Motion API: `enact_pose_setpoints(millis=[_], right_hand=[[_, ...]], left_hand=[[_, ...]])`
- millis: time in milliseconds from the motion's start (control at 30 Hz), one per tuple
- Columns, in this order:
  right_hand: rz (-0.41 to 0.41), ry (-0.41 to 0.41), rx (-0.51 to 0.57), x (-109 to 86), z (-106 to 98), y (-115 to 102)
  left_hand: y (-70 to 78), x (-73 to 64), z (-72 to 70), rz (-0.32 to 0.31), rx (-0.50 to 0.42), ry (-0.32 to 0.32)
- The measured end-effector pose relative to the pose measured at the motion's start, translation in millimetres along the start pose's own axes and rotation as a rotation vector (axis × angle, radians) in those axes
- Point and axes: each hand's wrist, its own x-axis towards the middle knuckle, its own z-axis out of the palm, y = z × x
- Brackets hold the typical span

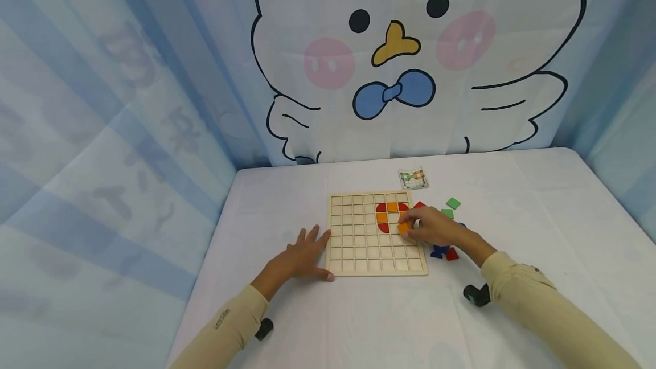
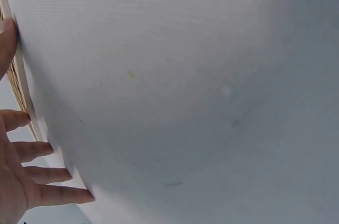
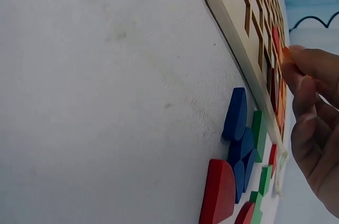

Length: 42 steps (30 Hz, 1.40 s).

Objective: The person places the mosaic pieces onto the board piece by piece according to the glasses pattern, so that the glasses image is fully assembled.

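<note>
A wooden grid board (image 1: 359, 252) lies on the white table, with red quarter-round pieces (image 1: 382, 228) and orange squares (image 1: 392, 206) set in its upper right cells. My right hand (image 1: 431, 226) pinches an orange square tile (image 1: 404, 228) between thumb and finger, close over the board's cells. In the right wrist view only an orange corner (image 3: 286, 53) shows at the fingertips. My left hand (image 1: 303, 256) lies with fingers spread at the board's left edge, the thumb near its lower left corner. The left wrist view shows its straight fingers (image 2: 63, 194) along that edge.
Right of the board lie loose blue pieces (image 3: 235, 115), red pieces (image 3: 218, 189) and green pieces (image 1: 453, 203), partly under the right forearm. Behind the board is a small patterned card (image 1: 413, 179). A printed curtain (image 1: 394, 130) hangs behind the table.
</note>
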Motion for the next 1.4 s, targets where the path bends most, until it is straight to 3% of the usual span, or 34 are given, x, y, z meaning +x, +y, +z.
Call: enact_pose_setpoints(millis=[733, 1000, 1400], right_hand=[[0.044, 0.052, -0.14, 17.4, 12.8, -7.2], [0.088, 0.039, -0.14, 20.4, 13.1, -8.5], [0.059, 0.054, -0.15, 17.6, 7.6, -7.1]], left_hand=[[-1.0, -3.3, 0.3, 0.01, 0.01, 0.013], [-0.1, -4.1, -1.0, 0.006, 0.001, 0.01], [-1.7, -3.5, 0.1, 0.012, 0.001, 0.009]])
